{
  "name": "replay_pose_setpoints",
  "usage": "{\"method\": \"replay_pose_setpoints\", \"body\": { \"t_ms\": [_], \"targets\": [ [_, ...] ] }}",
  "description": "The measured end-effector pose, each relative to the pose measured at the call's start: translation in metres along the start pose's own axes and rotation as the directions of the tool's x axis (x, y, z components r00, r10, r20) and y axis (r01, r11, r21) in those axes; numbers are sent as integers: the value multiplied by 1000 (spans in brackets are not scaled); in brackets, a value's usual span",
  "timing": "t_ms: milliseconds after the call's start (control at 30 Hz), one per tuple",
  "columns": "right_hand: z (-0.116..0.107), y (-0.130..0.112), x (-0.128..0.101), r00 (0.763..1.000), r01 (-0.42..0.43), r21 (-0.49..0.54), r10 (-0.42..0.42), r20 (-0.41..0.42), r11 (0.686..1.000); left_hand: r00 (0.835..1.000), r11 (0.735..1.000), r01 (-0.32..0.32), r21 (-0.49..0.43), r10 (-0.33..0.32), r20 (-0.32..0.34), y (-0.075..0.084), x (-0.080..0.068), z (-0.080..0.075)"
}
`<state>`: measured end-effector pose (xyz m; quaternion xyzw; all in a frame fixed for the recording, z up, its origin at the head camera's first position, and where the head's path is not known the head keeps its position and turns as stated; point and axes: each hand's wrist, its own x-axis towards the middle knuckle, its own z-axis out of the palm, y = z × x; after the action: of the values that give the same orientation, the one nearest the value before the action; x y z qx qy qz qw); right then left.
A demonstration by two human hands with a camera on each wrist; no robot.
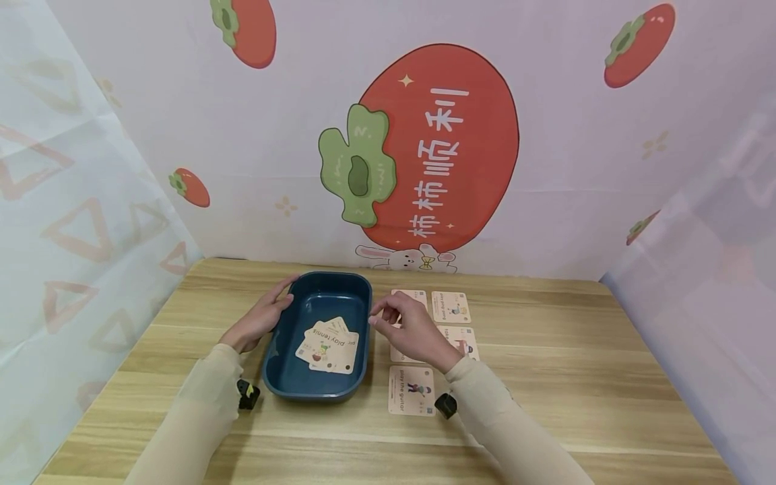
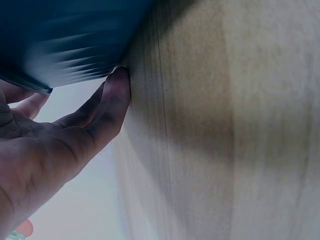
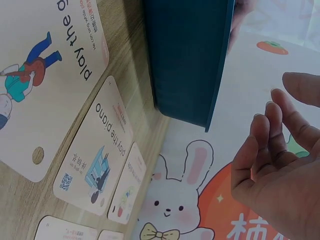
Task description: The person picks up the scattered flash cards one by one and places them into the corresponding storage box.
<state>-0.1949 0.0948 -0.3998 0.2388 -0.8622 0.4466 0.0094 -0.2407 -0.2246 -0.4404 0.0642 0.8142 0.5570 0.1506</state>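
A deep blue plastic bin (image 1: 306,377) stands on the wooden table. Several picture cards (image 1: 330,347) lie overlapping inside it, the top one reading "play tennis". At the bin's left side my left hand (image 1: 263,320) grips it, thumb over the rim and fingers along the outer wall; in the left wrist view a fingertip (image 2: 120,82) is low by the table. My right hand (image 1: 415,330) hovers beside the bin's right rim, over the cards on the table. Its fingers are loosely bent, and nothing shows between them in the right wrist view.
Right of the bin, several cards lie in two columns, among them "play the guitar" (image 1: 412,392), "play ping pong" (image 1: 451,307) and "play the piano" (image 3: 95,145). A cloth backdrop (image 1: 545,222) with persimmon pictures rises behind the table's back edge.
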Motion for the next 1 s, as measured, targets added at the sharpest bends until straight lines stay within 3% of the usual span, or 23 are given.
{"method": "replay_pose_setpoints", "body": {
  "t_ms": [700,1000],
  "targets": [
    [-21,5,-23,1000,-1,-70,3,30,998,1000,1000,-20,13,20,-2,-4,1,-2],
    [-31,15,-40,998,40,-96,-36,44,995,1000,1000,-13,11,13,-3,-4,1,-2]
  ]
}}
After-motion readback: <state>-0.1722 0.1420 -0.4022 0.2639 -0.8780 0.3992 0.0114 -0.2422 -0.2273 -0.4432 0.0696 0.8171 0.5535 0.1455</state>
